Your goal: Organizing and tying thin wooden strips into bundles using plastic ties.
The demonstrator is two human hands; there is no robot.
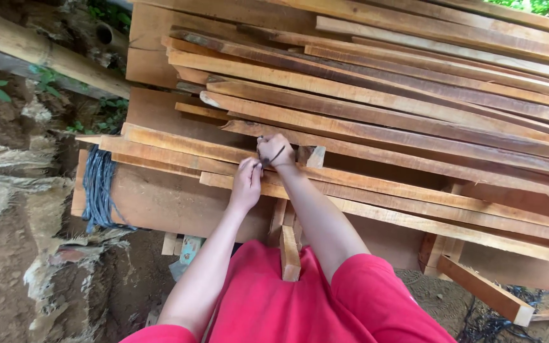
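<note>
Your right hand (275,151) is curled shut around a thin dark stick-like tool (276,155), its tip resting on a long plank (376,184) in the stacked lumber. Your left hand (246,181) sits just beside it, fingers bent, pressing on the same plank's edge; whether it grips anything, you cannot tell.

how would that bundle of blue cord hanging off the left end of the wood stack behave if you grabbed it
The blue cord bundle drapes limply over the board edge, so it is probably floppy and would sag. Its thin strands look light. Loose strands may snag on rough wood.
</note>
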